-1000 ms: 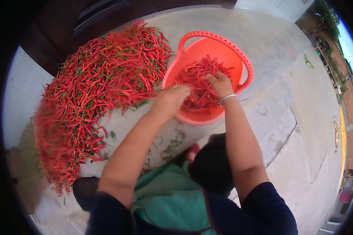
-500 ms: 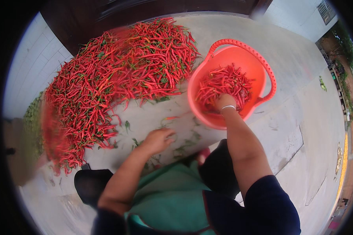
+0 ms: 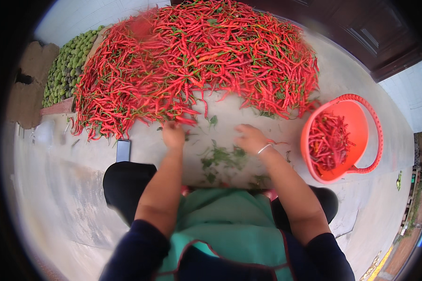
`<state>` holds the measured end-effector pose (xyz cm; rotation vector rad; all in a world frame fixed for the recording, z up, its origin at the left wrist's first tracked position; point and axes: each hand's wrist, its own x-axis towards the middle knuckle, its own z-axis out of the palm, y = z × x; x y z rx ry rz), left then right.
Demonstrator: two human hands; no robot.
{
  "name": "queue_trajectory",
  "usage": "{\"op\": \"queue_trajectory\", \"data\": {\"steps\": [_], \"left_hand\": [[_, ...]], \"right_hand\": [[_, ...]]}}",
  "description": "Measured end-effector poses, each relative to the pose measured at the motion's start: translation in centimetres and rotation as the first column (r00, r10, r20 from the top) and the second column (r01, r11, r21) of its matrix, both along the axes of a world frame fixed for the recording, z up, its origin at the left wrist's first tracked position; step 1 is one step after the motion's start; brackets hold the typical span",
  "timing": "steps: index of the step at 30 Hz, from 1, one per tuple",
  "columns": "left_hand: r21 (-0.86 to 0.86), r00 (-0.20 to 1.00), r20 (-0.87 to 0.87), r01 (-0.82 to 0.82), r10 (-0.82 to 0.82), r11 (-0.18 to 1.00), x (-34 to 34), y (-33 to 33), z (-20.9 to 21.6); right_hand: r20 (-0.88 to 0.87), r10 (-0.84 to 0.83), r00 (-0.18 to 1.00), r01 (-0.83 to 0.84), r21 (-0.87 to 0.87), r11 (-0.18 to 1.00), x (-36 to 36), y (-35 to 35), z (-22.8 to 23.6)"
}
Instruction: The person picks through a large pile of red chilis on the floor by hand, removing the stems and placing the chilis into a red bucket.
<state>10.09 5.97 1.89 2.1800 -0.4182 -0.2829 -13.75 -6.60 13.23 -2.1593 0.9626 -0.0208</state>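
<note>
A wide heap of red chili peppers (image 3: 211,51) with green stems lies on the floor in front of me. At its near edge, my left hand (image 3: 173,136) has its fingers bunched together beside several peppers; what they pinch, if anything, is too small to make out. My right hand (image 3: 250,139), with a pale bracelet at the wrist, hovers over the bare floor between heap and basket. Its fingers are loosely apart and nothing shows in them. To the right stands a coral-red basket (image 3: 362,152) with a hooped handle, partly filled with red chili peppers (image 3: 330,140).
Torn green leaves (image 3: 222,159) are scattered on the floor before my knees. A phone (image 3: 123,151) lies by my left knee. Farther left are a pile of green round produce (image 3: 70,65) and a brown sack (image 3: 30,89). A dark door (image 3: 351,33) stands behind.
My right hand has come out of the basket and over the floor. My left hand has reached the heap's edge. The view has swung right, so the basket sits farther right.
</note>
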Motion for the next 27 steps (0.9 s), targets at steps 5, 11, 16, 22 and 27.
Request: {"op": "queue_trajectory", "data": {"steps": [5,11,16,22,27], "left_hand": [[-0.097,0.913,-0.322,-0.295,0.251,0.950,5.6,2.0,-5.1],[-0.165,0.869,-0.491,-0.025,-0.060,0.986,2.7,-2.0,-5.6],[-0.195,0.767,-0.515,0.331,-0.384,0.923,-3.4,-4.6,-6.8],[-0.261,0.566,-0.585,0.547,-0.581,0.795,-7.3,-6.3,1.2],[-0.268,0.589,-0.406,0.655,-0.699,0.707,-7.5,-5.6,6.0]], "right_hand": [[0.067,0.107,0.992,-0.093,-0.182,0.979,13.8,0.8,-4.7],[-0.125,0.158,0.979,-0.182,-0.211,0.960,18.5,0.0,-8.9],[-0.196,0.073,0.978,-0.102,-0.140,0.985,9.9,-3.0,-8.4],[-0.016,-0.023,1.000,0.023,-0.035,0.999,2.4,-6.0,-3.1],[0.191,-0.116,0.975,0.104,0.072,0.992,0.1,-5.1,3.6]]}}
